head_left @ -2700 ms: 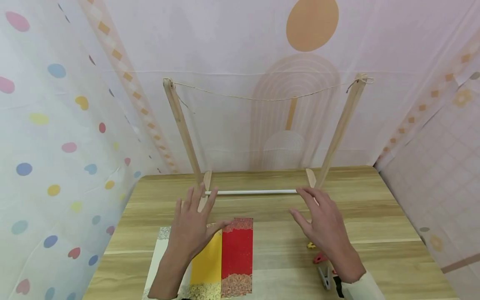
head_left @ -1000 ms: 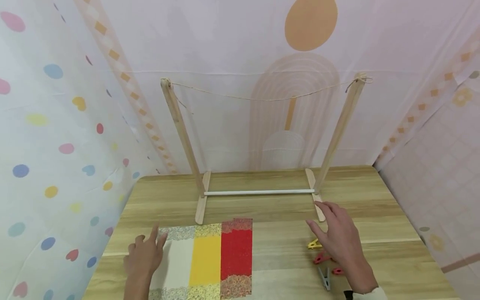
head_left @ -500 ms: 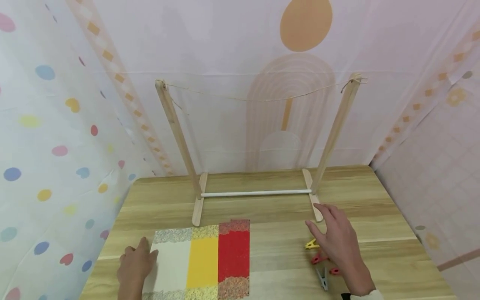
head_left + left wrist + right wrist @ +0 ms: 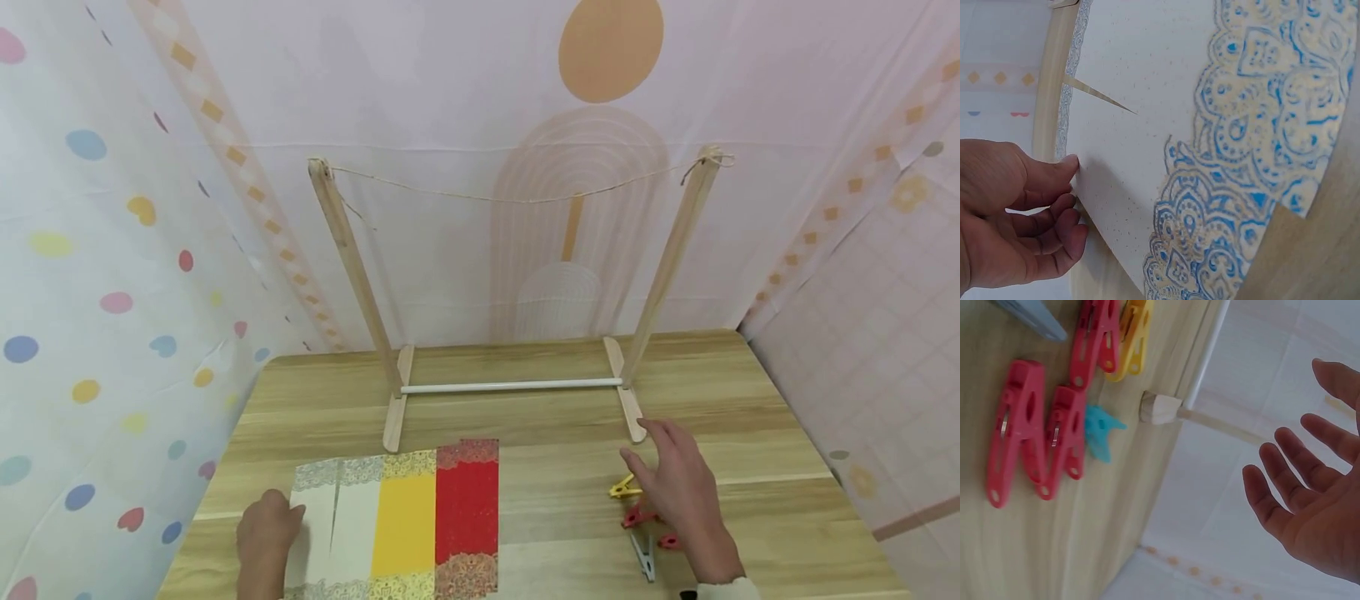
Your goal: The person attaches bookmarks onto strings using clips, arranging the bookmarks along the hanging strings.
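My left hand (image 4: 270, 533) pinches the left edge of a white paper strip (image 4: 311, 521) with a patterned border. In the left wrist view the thumb (image 4: 1063, 170) lies on top of the strip and the fingers curl at its underside. That strip is tilted slightly away from a second white strip (image 4: 356, 525), leaving a thin wedge between them. A yellow strip (image 4: 405, 525) and a red strip (image 4: 467, 508) follow to the right. Holding nothing, my right hand (image 4: 686, 508) hovers with relaxed fingers over plastic clothespins: yellow (image 4: 624, 486), red (image 4: 637, 517) and grey (image 4: 643, 558).
At the table's back stands a wooden frame with a left post (image 4: 352, 267), a right post (image 4: 667, 267) and a white rod (image 4: 517, 385) low between them. A sagging string (image 4: 495, 199) joins the post tops. The right wrist view also shows a blue clip (image 4: 1100, 431).
Both hands have left the white rod. My left hand went down to the white strips and took one by its edge, shifting it left. My right hand drew back over the clothespins.
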Available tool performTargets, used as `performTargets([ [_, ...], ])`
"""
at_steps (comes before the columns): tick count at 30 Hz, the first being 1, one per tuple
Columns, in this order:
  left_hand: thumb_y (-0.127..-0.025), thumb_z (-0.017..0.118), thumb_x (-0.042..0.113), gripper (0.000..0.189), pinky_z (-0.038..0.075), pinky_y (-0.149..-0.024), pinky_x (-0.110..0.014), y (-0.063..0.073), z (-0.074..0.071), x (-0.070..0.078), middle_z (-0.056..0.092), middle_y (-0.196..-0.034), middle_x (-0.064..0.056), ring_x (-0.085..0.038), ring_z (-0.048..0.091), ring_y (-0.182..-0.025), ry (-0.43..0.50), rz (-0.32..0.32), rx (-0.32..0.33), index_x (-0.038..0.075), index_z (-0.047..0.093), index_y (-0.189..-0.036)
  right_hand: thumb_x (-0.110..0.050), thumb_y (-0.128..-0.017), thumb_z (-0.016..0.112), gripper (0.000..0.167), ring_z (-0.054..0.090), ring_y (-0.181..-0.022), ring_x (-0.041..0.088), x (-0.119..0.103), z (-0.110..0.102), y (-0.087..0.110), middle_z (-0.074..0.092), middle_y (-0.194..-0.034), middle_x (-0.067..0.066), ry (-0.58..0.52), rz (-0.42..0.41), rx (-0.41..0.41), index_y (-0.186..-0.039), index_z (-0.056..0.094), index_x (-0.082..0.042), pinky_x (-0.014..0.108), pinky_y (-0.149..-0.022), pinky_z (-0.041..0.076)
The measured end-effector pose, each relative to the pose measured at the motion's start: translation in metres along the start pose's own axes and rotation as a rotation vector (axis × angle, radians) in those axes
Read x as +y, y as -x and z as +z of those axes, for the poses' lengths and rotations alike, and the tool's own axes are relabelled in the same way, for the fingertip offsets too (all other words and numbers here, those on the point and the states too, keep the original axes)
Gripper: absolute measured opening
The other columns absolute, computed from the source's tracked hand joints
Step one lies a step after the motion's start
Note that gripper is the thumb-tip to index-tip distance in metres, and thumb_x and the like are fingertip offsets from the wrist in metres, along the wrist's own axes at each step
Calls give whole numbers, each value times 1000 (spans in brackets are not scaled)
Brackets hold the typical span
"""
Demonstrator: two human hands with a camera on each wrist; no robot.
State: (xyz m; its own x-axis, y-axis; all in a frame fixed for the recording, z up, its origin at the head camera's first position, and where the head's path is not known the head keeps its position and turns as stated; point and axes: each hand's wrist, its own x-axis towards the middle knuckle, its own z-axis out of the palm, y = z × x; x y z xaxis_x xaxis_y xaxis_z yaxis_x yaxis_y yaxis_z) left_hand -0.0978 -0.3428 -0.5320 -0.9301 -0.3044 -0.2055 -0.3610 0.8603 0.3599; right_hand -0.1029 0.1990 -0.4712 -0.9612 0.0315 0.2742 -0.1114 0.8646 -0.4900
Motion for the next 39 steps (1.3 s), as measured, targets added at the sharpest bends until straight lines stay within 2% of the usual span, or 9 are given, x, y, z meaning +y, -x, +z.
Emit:
performTargets([
  [4, -91, 68, 18, 34, 49, -68, -56, 0, -1, 1, 59, -69, -21, -36, 57, -66, 1, 8, -9, -10, 55, -79, -26, -94, 73, 51, 54, -119, 48, 8, 2, 0, 57, -130, 28, 0, 91, -82, -134, 60, 2, 63, -86, 50],
  [8, -90, 73, 22, 38, 49, -63, -53, 0, -1, 2, 58, -67, -17, -33, 53, -63, 22, 14, -21, -8, 54, -76, -23, -93, 73, 53, 54, -116, 49, 17, 6, 1, 55, -132, 31, 3, 150, -164, -135, 58, 4, 62, -86, 50],
  [15, -85, 76, 17, 37, 50, -67, -55, -1, -1, 4, 62, -74, -28, -37, 59, -67, 38, -1, 11, -16, 59, -83, -30, -89, 78, 62, 54, -113, 53, 30, 16, 2, 53, -131, 35, 30, 218, -298, -135, 57, 7, 63, -83, 50],
  [20, -85, 78, 21, 45, 49, -61, -49, 0, -3, 8, 58, -69, -21, -34, 55, -64, 39, -10, -14, -17, 55, -84, -28, -87, 75, 58, 55, -111, 49, 37, 24, 3, 55, -127, 34, 37, 259, -350, -130, 60, 9, 62, -84, 51],
  [25, -84, 80, 24, 51, 49, -60, -47, 0, -3, 8, 58, -69, -18, -32, 53, -64, 31, -9, -31, -20, 54, -87, -20, -88, 75, 44, 58, -104, 45, 43, 30, 1, 61, -115, 30, 40, 256, -363, -118, 66, 11, 59, -86, 51],
  [32, -81, 81, 23, 51, 50, -64, -51, -5, -2, 3, 64, -79, -28, -34, 57, -68, 47, 1, -30, -22, 58, -90, -8, -92, 71, 15, 62, -98, 38, 50, 38, 3, 66, -101, 19, 7, 221, -314, -99, 76, 5, 56, -85, 51],
  [35, -81, 82, 22, 52, 51, -65, -51, -6, -1, 2, 65, -82, -31, -34, 58, -69, 65, -14, -30, -23, 59, -92, -5, -94, 69, 10, 62, -95, 34, 53, 41, 5, 65, -99, 16, -10, 221, -296, -95, 76, 2, 54, -82, 51],
  [39, -82, 81, 22, 57, 50, -73, -54, -6, -2, 2, 63, -88, -34, -40, 60, -76, 89, -48, -47, -25, 53, -98, -4, -94, 69, 11, 62, -92, 31, 56, 41, 5, 64, -98, 15, -40, 209, -300, -97, 75, 4, 53, -81, 51],
])
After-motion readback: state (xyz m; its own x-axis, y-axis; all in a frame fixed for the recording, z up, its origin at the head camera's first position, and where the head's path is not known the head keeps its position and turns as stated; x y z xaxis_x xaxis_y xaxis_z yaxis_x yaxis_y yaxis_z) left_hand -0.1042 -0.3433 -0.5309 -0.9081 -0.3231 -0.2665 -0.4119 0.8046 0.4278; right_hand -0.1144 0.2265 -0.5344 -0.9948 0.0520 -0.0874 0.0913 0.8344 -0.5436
